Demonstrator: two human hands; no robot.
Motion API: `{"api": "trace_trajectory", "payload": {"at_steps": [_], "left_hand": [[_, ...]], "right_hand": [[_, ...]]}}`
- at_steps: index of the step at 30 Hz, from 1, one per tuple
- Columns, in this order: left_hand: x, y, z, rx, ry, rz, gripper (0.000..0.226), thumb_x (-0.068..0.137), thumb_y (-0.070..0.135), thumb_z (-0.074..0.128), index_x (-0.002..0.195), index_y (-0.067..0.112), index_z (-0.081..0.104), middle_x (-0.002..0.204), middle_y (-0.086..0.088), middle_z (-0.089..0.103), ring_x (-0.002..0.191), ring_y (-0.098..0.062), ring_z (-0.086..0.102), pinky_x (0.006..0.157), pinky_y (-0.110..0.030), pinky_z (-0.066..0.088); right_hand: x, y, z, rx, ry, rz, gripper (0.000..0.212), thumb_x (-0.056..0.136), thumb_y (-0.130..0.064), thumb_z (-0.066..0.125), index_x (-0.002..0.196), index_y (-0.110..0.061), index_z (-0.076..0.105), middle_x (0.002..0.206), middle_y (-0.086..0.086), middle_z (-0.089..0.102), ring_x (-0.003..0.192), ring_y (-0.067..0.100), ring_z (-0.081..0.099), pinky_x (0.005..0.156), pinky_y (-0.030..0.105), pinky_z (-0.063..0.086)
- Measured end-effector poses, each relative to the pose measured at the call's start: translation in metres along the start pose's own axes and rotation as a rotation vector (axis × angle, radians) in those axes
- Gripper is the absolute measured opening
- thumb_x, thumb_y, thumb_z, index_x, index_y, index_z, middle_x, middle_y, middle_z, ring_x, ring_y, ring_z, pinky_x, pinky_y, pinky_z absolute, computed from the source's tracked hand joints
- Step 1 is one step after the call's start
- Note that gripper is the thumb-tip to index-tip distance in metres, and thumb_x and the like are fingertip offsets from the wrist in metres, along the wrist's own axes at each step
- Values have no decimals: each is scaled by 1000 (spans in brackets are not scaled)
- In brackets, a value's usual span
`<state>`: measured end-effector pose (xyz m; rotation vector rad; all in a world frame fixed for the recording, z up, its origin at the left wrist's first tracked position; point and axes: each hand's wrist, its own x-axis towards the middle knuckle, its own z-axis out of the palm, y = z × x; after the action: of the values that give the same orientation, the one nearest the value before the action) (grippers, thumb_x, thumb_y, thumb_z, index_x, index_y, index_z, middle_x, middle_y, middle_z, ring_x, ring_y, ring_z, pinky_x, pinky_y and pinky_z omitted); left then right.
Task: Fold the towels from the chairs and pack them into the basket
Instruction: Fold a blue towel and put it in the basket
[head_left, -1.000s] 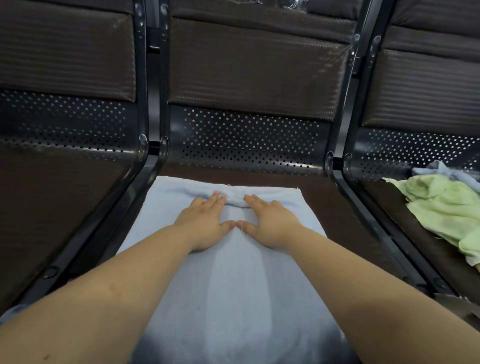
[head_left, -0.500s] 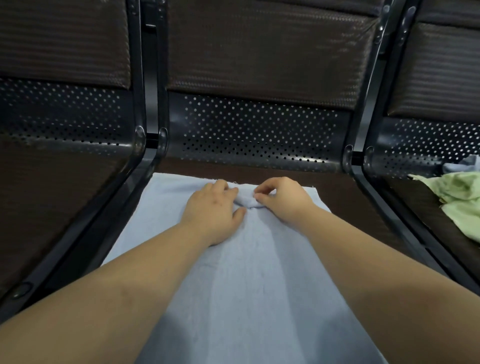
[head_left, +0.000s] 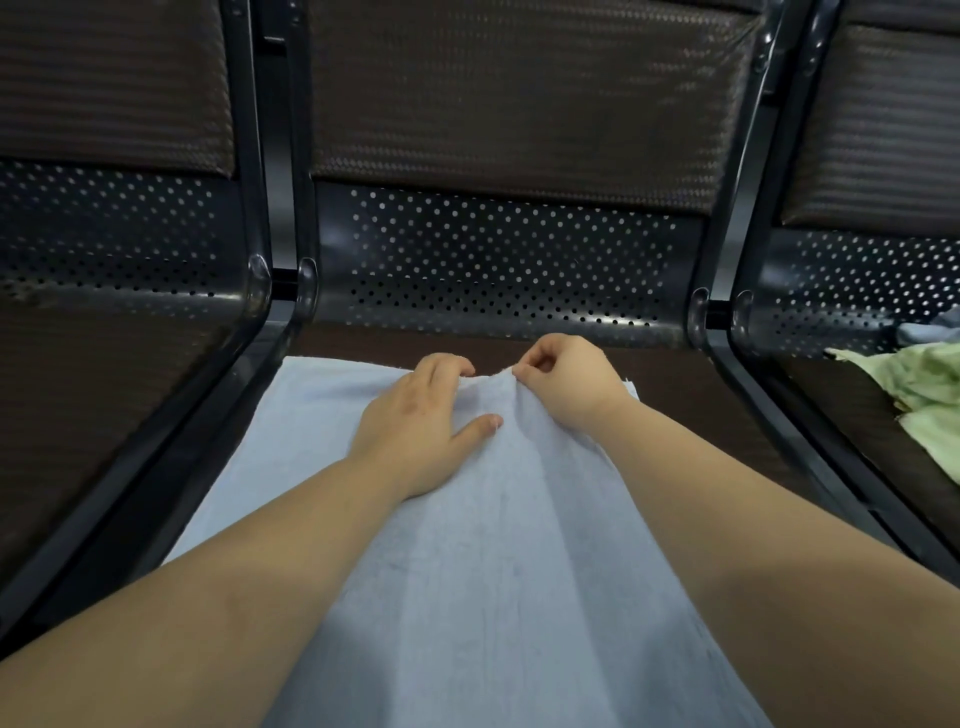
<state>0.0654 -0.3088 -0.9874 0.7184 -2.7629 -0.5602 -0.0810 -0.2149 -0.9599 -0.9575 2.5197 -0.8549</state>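
Two towels (head_left: 930, 384) rightward — green, blue.

A pale blue towel (head_left: 467, 571) lies spread on the middle chair seat (head_left: 691, 395).
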Motion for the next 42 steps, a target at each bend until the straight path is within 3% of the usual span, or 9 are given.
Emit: {"api": "trace_trajectory", "payload": {"at_steps": [3, 10, 14, 20, 24, 27, 31, 35, 42], "left_hand": [[-1, -1, 1, 25, -9, 29, 41, 94, 53, 41, 127, 29, 41, 139, 12, 37, 120, -11, 43, 79, -26, 33], [3, 1, 4, 213, -115, -85, 56, 96, 57, 20, 147, 35, 28, 159, 4, 13, 139, -19, 20, 111, -35, 21], [5, 1, 4, 278, -123, -92, 60, 96, 57, 17, 150, 31, 21, 160, -1, 10, 141, -20, 17, 112, -37, 15], [4, 1, 2, 317, -130, -128, 56, 99, 48, 23, 151, 30, 19, 161, -4, 7, 141, -21, 17, 113, -36, 14], [1, 1, -2, 325, -207, -172, 58, 100, 48, 21, 153, 28, 11, 161, -4, -3, 146, -22, 8, 117, -37, 6], [-8, -3, -8, 323, -267, -164, 61, 99, 53, 17, 153, 27, 6, 161, -3, -8, 148, -20, 2, 118, -38, 3], [-23, -17, -22, 316, -333, -224, 69, 96, 61, 15, 153, 26, -1, 159, -3, -16, 148, -18, -9, 119, -39, -2], [-41, -24, -34, 352, -364, -266, 71, 95, 63, 14, 153, 26, -4, 159, -6, -18, 147, -22, -13, 118, -41, -6], [-92, -18, -62, 350, -511, -198, 74, 92, 67, 15, 152, 30, -9, 159, -4, -19, 147, -22, -13, 119, -41, -5]], "right_hand": [[7, 1, 4, 19, 90, 24, 9, 94, -25, 55, 88, -20, 60, 72, -8, 55, 67, 9, 51, 56, 24, 41], [11, -2, 6, -91, 185, 71, 13, 97, -27, 49, 98, -20, 60, 91, -1, 63, 85, 19, 58, 67, 30, 43], [-4, -11, 11, -319, 292, -302, 21, 96, -28, 51, 107, -15, 64, 106, 2, 63, 101, 22, 54, 86, 36, 43], [-38, -15, 40, -221, -75, -269, 42, 99, -28, 42, 140, -18, 44, 140, 4, 50, 128, 20, 44, 105, 32, 34], [-49, -1, 32, -448, -250, -126, 63, 99, -51, 29, 153, -22, 14, 161, 4, 7, 147, 19, 4, 119, 36, 2], [-47, 21, 6, -550, -289, 21, 71, 95, -61, 22, 153, -27, 1, 160, -1, -9, 147, 19, -8, 119, 43, -3], [-46, 48, -27, -625, -192, 190, 67, 96, -60, 21, 153, -29, 5, 161, 1, -4, 148, 24, -1, 118, 50, 0], [-60, 34, -36, -828, -100, 14, 58, 100, -44, 30, 152, -25, 16, 161, 4, 5, 148, 24, 5, 118, 49, 0], [-120, -13, -17, -728, -367, -72, 64, 97, -55, 33, 151, -26, 17, 160, 4, 7, 146, 25, 8, 118, 48, 6]]}}
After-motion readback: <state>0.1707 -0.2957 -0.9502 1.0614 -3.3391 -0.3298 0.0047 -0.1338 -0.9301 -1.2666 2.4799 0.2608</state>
